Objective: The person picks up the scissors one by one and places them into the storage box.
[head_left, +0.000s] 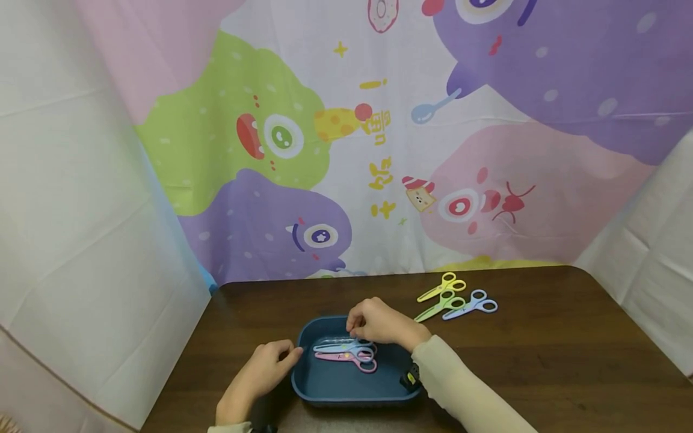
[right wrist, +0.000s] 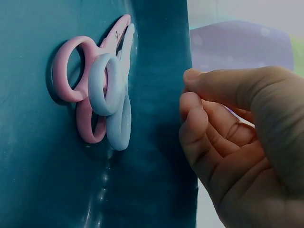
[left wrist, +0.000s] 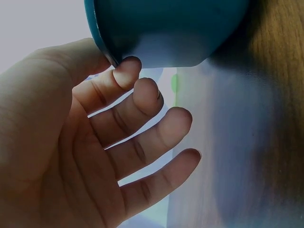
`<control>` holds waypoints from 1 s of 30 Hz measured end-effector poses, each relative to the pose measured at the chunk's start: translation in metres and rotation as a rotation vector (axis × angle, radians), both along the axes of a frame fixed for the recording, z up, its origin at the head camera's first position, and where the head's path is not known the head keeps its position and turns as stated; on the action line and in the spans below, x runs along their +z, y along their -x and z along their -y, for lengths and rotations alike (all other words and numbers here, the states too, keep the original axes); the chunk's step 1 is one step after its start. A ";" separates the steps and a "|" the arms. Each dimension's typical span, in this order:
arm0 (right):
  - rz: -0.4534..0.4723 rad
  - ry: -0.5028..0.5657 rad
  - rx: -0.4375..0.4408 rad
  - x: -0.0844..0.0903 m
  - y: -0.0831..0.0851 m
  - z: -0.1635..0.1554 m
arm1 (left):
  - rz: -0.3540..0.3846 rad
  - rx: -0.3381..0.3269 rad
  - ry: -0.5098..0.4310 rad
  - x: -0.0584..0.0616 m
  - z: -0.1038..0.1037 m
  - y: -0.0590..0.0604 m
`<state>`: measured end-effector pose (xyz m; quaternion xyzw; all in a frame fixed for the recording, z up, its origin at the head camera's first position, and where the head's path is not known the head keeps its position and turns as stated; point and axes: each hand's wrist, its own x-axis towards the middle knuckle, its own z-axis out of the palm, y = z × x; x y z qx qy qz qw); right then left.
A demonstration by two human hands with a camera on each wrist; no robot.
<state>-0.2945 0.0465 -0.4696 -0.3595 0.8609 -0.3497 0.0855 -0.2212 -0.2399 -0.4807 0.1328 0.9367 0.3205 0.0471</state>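
Observation:
A dark blue tray sits on the brown table near its front edge. Pink scissors and light blue scissors lie inside it, handles overlapping. My right hand hovers over the tray's far side beside the scissors. Its fingers are curled, thumb against the index tip, and it holds nothing. My left hand rests at the tray's left rim with relaxed, slightly bent fingers. Its index fingertip touches that rim.
Three more scissors lie on the table behind and right of the tray: yellow, green and blue. A cartoon-printed cloth hangs behind the table, and white sheets hang at both sides.

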 end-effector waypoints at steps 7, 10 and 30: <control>-0.002 0.008 -0.005 0.008 0.001 -0.003 | -0.008 -0.011 0.003 0.003 -0.001 0.004; -0.023 0.033 -0.010 0.013 0.001 -0.004 | -0.009 -0.008 -0.002 0.002 -0.001 0.005; -0.168 0.157 -0.106 0.045 -0.014 -0.053 | 0.011 -0.025 -0.003 -0.006 0.002 0.000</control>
